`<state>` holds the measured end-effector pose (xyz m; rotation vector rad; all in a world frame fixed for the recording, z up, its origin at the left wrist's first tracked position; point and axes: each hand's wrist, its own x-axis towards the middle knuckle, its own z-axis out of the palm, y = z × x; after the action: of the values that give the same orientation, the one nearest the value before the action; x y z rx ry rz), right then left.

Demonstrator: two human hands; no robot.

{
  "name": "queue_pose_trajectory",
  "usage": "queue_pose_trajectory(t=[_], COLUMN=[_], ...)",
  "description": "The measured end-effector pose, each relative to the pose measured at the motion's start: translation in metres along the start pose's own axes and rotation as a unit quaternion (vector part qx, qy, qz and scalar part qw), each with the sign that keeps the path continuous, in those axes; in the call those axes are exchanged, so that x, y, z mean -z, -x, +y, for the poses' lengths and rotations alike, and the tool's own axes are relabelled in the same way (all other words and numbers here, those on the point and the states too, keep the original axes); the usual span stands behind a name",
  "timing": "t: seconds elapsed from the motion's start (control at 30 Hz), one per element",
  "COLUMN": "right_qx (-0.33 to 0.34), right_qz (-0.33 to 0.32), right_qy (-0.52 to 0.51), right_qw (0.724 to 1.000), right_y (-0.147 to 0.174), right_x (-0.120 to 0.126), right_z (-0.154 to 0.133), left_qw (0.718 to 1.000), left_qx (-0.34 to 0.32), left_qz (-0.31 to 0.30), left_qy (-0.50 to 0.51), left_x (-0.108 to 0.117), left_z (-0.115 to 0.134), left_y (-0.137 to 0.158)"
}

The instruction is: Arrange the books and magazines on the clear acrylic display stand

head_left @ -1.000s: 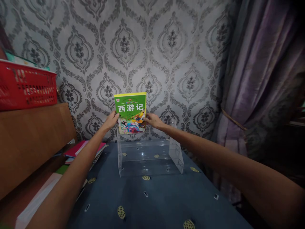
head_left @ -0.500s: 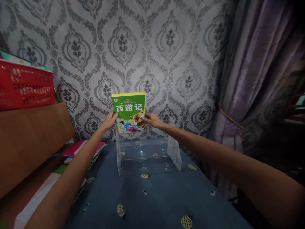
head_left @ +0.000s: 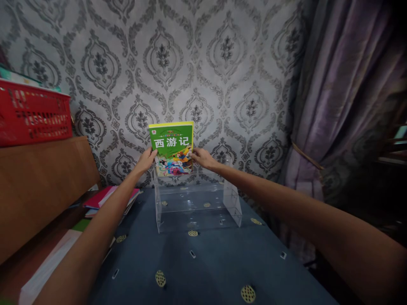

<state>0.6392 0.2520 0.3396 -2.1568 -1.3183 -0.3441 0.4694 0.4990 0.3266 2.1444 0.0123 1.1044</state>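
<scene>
A green picture book [head_left: 171, 148] with white Chinese characters and colourful figures on its cover stands upright at the top left of a clear acrylic rack [head_left: 233, 205]. My left hand [head_left: 146, 160] is closed on the book's left edge, thumb on the front. At its right edge my right hand [head_left: 203, 158] pinches it between thumb and fingers. The rack has several stepped tiers and stands on the dark blue tablecloth [head_left: 203, 262]. Whether the book's bottom edge rests on the rack's top tier, I cannot tell for sure.
On the left, a red plastic basket [head_left: 34, 112] sits on a wooden cabinet [head_left: 44, 178]. Pink-covered books [head_left: 100, 197] and papers [head_left: 51, 267] lie beside the table. Patterned wallpaper [head_left: 197, 63] is behind the rack, and a purple curtain [head_left: 337, 84] hangs at the right.
Almost nothing differs. The book and both hands keep the same place on the rack; the whole view has shifted very slightly.
</scene>
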Motion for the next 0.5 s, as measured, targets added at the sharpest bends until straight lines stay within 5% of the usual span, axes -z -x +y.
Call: queue_pose_trajectory(t=[0.27, 0.5], right_qx=[-0.021, -0.038], right_qz=[-0.007, -0.013], right_qy=[-0.004, -0.008], right_qw=[1.0, 0.999], right_y=[-0.012, -0.021], right_x=[-0.002, -0.01], right_z=[-0.001, 0.003], left_qw=[0.996, 0.995], left_qx=[0.023, 0.061], left_qz=[-0.077, -0.065], left_qy=[0.042, 0.044], left_x=[-0.003, -0.007], left_z=[0.003, 0.005], left_y=[-0.004, -0.001])
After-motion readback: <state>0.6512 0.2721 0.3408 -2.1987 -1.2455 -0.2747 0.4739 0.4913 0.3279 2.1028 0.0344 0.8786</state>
